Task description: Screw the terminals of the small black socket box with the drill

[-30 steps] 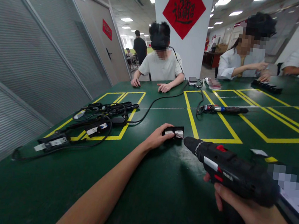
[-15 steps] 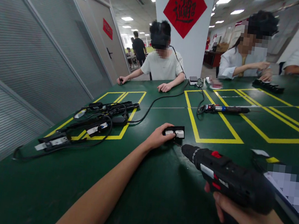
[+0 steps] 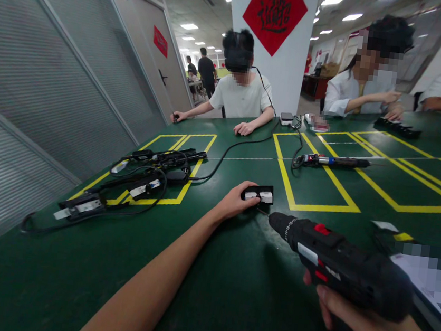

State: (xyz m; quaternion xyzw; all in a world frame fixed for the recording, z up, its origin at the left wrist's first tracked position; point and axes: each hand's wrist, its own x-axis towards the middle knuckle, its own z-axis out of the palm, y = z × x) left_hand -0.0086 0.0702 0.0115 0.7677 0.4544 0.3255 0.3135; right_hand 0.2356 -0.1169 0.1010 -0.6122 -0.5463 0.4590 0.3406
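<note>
My left hand grips a small black rectangular part with white pieces on its near face, thumb in front and fingers behind. In my right hand is a black cordless drill with red buttons, held by its handle. The drill lies level and points left, its thin bit reaching to the lower edge of the black part. Whether the bit touches the part, I cannot tell. My right fingers wrap the grip, partly hidden beneath the drill body.
Black strips with cables lie at left on the green table. A pen-like tool with a cord rests across yellow tape. A pixelated flat item lies right. Co-workers sit opposite.
The drill has shifted very slightly to the right and nearer to me. My left hand and the black part hold almost the same place; the whole view moved a little.
</note>
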